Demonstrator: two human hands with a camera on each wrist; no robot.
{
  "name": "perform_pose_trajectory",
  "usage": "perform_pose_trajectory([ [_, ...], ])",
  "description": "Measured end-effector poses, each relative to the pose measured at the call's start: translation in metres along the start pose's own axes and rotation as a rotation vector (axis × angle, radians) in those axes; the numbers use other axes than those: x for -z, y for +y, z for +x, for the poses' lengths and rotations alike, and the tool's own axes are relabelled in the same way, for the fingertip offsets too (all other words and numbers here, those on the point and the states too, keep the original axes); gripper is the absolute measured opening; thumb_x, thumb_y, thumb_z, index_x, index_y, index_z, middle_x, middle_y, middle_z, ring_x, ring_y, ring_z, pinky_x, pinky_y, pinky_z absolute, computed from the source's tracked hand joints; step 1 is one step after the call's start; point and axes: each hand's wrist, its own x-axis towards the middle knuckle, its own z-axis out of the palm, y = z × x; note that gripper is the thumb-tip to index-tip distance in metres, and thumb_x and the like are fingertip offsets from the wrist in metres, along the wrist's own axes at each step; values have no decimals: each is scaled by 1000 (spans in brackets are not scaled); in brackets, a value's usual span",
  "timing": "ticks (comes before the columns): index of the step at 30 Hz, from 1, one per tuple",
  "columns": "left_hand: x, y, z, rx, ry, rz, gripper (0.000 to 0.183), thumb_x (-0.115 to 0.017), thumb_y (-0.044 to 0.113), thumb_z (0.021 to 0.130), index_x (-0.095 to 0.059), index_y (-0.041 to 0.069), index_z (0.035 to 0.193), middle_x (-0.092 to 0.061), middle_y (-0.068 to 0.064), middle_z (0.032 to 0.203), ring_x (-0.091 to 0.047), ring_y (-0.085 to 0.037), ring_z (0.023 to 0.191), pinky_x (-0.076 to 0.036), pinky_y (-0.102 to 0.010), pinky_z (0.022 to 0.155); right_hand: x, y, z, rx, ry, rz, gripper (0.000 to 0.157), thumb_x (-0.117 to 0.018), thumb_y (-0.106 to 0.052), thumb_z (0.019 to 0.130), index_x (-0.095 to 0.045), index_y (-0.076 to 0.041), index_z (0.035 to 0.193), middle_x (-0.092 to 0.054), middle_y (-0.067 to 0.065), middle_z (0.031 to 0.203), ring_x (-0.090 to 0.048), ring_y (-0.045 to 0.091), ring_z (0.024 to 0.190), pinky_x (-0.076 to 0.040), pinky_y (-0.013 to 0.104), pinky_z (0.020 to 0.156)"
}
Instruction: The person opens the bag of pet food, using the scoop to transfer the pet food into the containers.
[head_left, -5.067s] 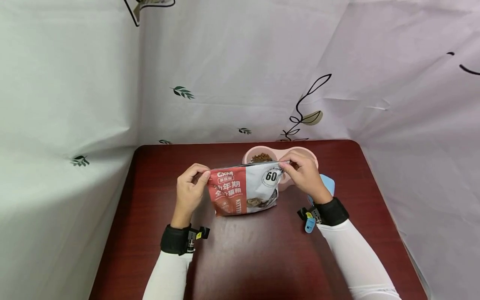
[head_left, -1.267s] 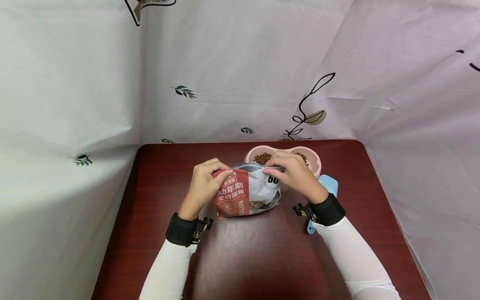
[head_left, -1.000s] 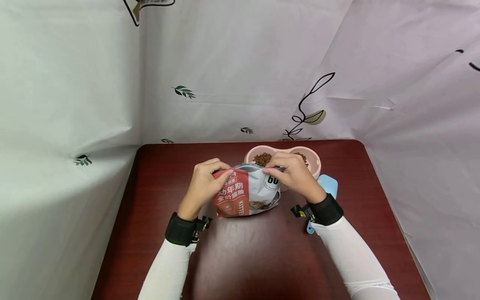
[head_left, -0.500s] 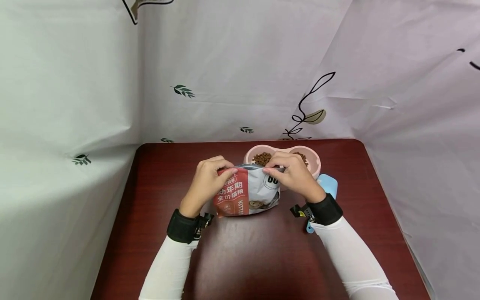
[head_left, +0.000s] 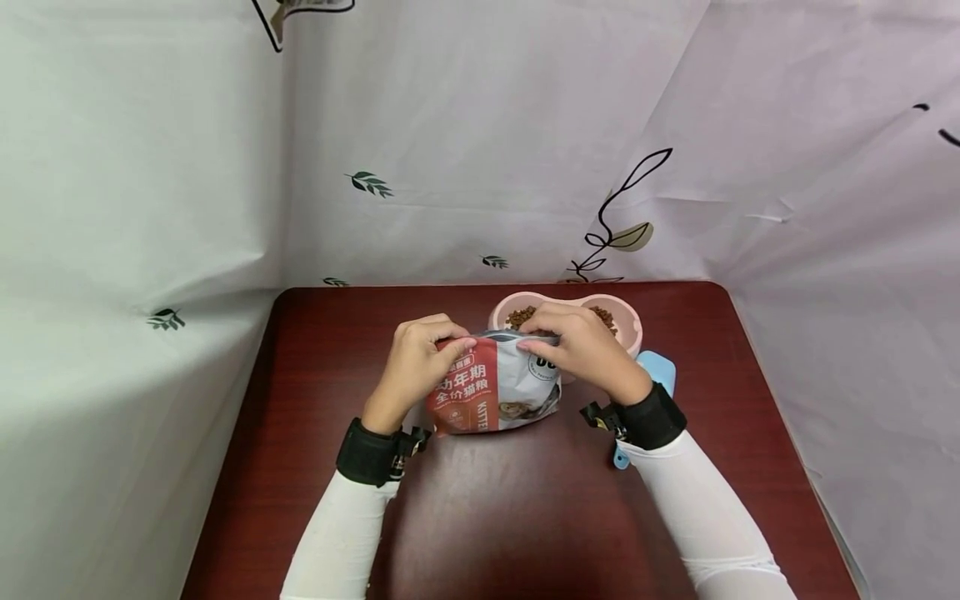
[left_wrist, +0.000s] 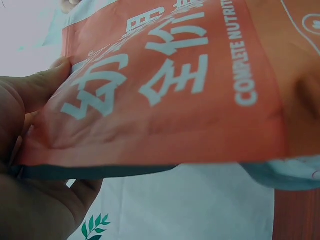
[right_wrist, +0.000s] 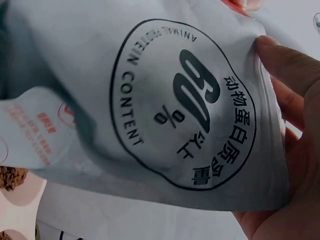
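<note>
A red and white kitten food bag (head_left: 491, 392) stands near the middle of the table, its printed front towards me. My left hand (head_left: 416, 362) pinches the top edge at the red side, thumb in front and fingers behind. On the white side my right hand (head_left: 579, 346) pinches the same edge. Between the hands the silvery mouth of the bag gapes slightly. In the left wrist view the left thumb (left_wrist: 47, 80) lies along the top edge of the red front. The right wrist view has the right thumb (right_wrist: 285, 62) pressed on the white top strip.
Behind the bag, a pink double bowl (head_left: 633, 327) holds brown kibble (head_left: 521, 317) in both sides, partly hidden by the right hand. A light blue scoop (head_left: 658, 371) lies to the right, mostly under the right wrist. White patterned cloth (head_left: 465, 150) walls in the dark red table (head_left: 330, 375).
Since the first frame both hands have moved inward along the bag's top edge, and its mouth bulged apart. Over the last second that gap has narrowed, and the right hand slid slightly left.
</note>
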Motion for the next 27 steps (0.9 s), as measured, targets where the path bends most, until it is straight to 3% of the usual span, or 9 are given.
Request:
perform_pose_trajectory([
  [5, 3, 5, 1, -1, -38, 93, 9, -81, 21, 90, -82, 13, 85, -70, 5, 77, -61, -8, 69, -48, -29, 64, -4, 5, 2, 23, 30, 47, 5, -82, -14, 89, -80, -18, 90, -73, -7, 88, -64, 7, 80, -49, 26, 69],
  [13, 7, 23, 6, -17, -138, 382, 13, -82, 27, 90, -81, 16, 96, -70, 4, 84, -65, -15, 74, -54, -39, 66, -8, 8, 2, 49, 88, 65, 4, -83, -13, 88, -80, -17, 87, -73, -7, 85, -64, 6, 76, -47, 24, 67],
  [20, 4, 27, 9, -44, -133, 405, 11, -81, 25, 91, -80, 15, 91, -70, 4, 83, -66, -15, 73, -55, -39, 66, -9, 9, 2, 48, 87, 55, 4, -83, -15, 87, -81, -18, 87, -74, -8, 84, -64, 4, 76, -46, 22, 67],
  [27, 2, 22, 10, -89, -114, 307, 7, -82, 20, 90, -82, 14, 87, -72, 4, 81, -65, -13, 70, -52, -36, 65, -5, 6, 0, 40, 63, -12, 6, -83, -15, 87, -81, -20, 88, -75, -8, 85, -66, 6, 76, -48, 28, 65],
])
